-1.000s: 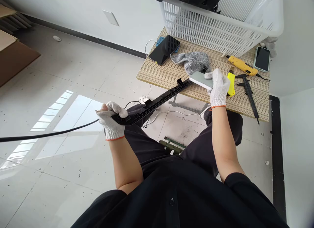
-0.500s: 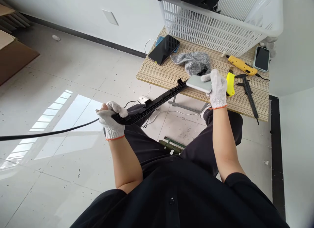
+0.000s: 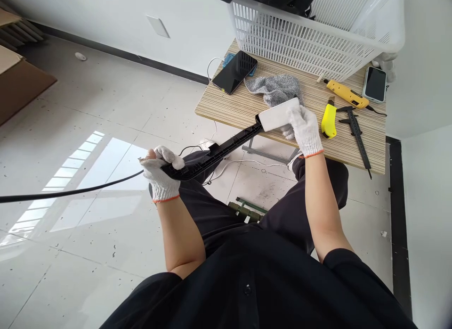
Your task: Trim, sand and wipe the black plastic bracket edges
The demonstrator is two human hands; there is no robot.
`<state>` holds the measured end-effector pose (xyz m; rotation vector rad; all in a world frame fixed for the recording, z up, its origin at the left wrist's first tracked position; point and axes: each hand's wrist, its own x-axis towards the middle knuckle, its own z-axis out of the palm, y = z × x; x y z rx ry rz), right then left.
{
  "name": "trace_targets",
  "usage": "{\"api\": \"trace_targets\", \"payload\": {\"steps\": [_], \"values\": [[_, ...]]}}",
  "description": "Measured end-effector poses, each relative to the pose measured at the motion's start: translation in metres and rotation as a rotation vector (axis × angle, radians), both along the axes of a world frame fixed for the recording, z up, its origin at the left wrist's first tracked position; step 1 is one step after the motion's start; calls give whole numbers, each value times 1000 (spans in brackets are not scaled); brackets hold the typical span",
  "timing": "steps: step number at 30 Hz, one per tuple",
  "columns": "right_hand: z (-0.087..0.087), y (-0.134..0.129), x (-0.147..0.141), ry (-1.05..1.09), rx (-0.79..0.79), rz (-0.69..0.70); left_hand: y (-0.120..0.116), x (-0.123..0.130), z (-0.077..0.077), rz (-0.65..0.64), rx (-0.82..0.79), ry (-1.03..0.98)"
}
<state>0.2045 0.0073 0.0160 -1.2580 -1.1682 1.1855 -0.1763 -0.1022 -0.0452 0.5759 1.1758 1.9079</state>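
Observation:
My left hand (image 3: pixel 160 171), in a white knit glove with an orange-edged cuff, is closed around the near end of a long black plastic trim strip (image 3: pixel 235 143). The strip slants up and right to the table edge, its ribbed side showing. My right hand (image 3: pixel 305 126), gloved alike, grips a flat white rectangular pad (image 3: pixel 278 114) with rounded corners. The pad lies over the strip's far end and hides it; whether they touch I cannot tell. Just behind the pad is a crumpled grey cloth (image 3: pixel 277 88).
On the wood-grain table (image 3: pixel 219 100) lie a black phone (image 3: pixel 235 72), a yellow utility knife (image 3: pixel 329 121), a dark caliper (image 3: pixel 358 138), a yellow corded tool (image 3: pixel 346 94) and a smaller phone (image 3: pixel 375 84). A white basket (image 3: pixel 307 44) stands behind. Cardboard boxes (image 3: pixel 21 91) are at left.
My right hand has tilted the pad, so its white broad face shows now, and shifted it slightly left onto the strip's far end. My left hand stays in place.

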Motion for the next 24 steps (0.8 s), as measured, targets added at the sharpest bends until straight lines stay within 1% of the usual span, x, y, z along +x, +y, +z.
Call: {"api": "trace_targets", "payload": {"steps": [2,6,9,11,13,16,18,20,21,24], "values": [[-1,2,-1,-78,21,-4,-1,0,0,-19,-23,-20],[0,8,-4,-64,51,-149,0,-1,1,-51,-52,-66],[3,6,-4,-46,35,-131,1,1,4,10,-15,-82],[4,2,-4,-33,59,-137,2,3,7,50,-11,-105],[5,0,-5,-40,91,-127,2,6,10,47,-40,-136],[5,-1,-9,-114,87,-58,0,8,12,22,-73,-156],[4,1,-13,-115,81,-117,-1,7,11,6,-80,-126],[4,3,-16,-45,93,-227,-1,6,8,-10,-76,-79],[4,4,-17,-16,96,-240,-1,5,7,-21,-75,-57],[3,4,-16,4,59,-128,-1,4,3,-37,-57,-18]]}}
